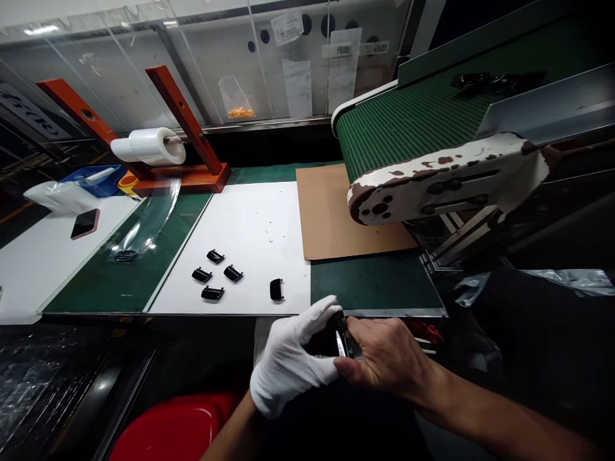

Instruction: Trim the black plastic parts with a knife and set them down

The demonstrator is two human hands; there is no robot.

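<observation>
In front of the table's near edge, my left hand [293, 358], in a white glove, grips a glossy black plastic part [340, 339] between thumb and fingers. My bare right hand [391, 355] pinches the same part from the other side; its thumb and forefinger are closed on it. Much of the part is hidden by the hands. Beyond them on the white sheet [240, 218] lies a small black plastic piece [277, 289] with little pegs. To its left, several similar black pieces [233, 273] form a loose cluster.
A green conveyor [408, 128] juts in at the right above a cardboard sheet [336, 224]. A plastic film roll [148, 147] hangs on an orange stand [187, 121] at the left. Also there are a phone [85, 224] and, below, a red stool [168, 429].
</observation>
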